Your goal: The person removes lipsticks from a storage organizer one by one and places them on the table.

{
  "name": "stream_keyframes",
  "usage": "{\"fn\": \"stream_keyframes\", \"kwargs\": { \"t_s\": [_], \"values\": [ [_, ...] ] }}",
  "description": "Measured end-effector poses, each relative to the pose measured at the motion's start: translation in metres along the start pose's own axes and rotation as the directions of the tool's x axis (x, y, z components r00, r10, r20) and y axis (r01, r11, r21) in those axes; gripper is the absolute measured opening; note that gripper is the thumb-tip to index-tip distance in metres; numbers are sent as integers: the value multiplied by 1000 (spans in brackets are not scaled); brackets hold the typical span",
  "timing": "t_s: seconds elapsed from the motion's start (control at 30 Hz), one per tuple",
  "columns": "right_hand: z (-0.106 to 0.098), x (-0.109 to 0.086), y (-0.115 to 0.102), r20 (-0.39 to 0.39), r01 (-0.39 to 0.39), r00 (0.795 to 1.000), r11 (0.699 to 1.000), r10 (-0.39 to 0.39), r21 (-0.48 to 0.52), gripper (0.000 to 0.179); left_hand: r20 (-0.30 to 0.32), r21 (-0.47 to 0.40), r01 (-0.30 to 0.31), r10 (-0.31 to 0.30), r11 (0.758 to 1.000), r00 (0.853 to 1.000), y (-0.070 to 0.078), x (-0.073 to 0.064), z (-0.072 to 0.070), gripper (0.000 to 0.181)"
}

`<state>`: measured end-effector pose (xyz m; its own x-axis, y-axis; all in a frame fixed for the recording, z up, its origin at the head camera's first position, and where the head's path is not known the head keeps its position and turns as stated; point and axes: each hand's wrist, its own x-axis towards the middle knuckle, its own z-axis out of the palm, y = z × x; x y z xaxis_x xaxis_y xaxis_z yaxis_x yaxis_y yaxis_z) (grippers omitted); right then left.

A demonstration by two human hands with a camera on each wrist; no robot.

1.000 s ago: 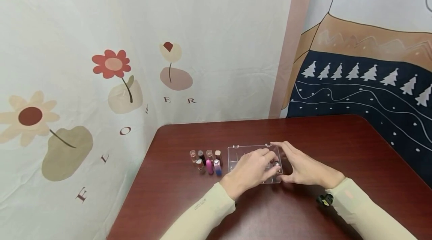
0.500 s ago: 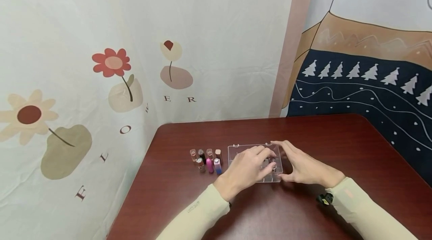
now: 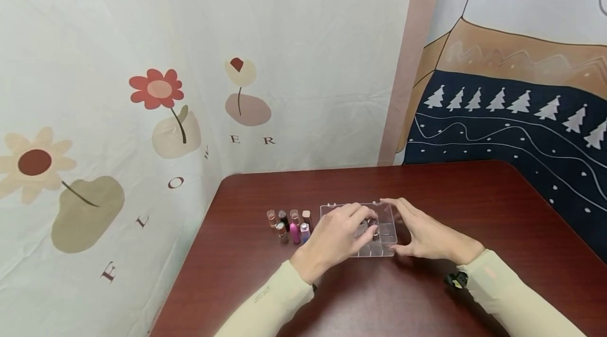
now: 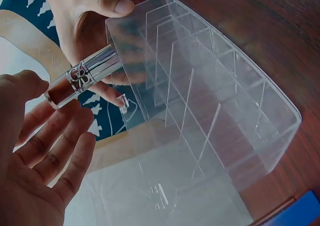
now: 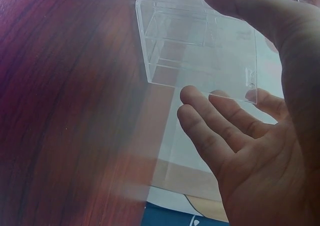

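Note:
A clear compartmented organizer box (image 3: 388,233) stands on the table, its dividers showing in the left wrist view. My left hand (image 3: 332,234) reaches over it and pinches a lipstick tube (image 4: 82,76) between thumb and fingers. The tube has a brownish end and a silver body with a bow ornament; its silver end is at the box's top. At the box's right side, my right hand (image 3: 424,231) steadies it, thumb on the near corner and fingers at the far one. In the right wrist view that thumb overlaps the box wall (image 5: 225,50).
Left of the box, several lipsticks stand in two loose rows, including a magenta one (image 3: 295,234) and a blue-and-pink one (image 3: 305,233). The dark red table (image 3: 370,300) ends at a wall hanging (image 3: 322,89) behind.
My left hand has moved left over the box, carrying the lipstick tube away from the right edge. My right hand has stayed at the box's right side.

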<state>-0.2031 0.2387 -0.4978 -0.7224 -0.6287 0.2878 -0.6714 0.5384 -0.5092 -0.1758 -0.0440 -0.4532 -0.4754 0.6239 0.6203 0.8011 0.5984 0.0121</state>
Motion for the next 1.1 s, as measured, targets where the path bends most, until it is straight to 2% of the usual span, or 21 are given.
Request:
{"fn": "stream_keyframes", "kwargs": {
  "t_s": [0.27, 0.53, 0.8, 1.1],
  "values": [
    [0, 1, -2, -16, 8, 1000, 1000, -8, 13, 112, -19, 6, 1, -1, 1000, 1000, -6, -5, -8, 21],
    [1, 1, -2, -9, -4, 1000, 1000, 4, 4, 112, -39, 19, 29, -28, 999, 999, -14, -12, -16, 19],
    [1, 0, -2, -22, 9, 1000, 1000, -9, 0, 112, -35, 13, 49, -49, 999, 998, -19, -21, -23, 18],
    [1, 0, -4, -11, -11, 1000, 1000, 11, 2, 111, -36, 21, 79, -78, 997, 996, -27, -32, -33, 18]
  ]
}}
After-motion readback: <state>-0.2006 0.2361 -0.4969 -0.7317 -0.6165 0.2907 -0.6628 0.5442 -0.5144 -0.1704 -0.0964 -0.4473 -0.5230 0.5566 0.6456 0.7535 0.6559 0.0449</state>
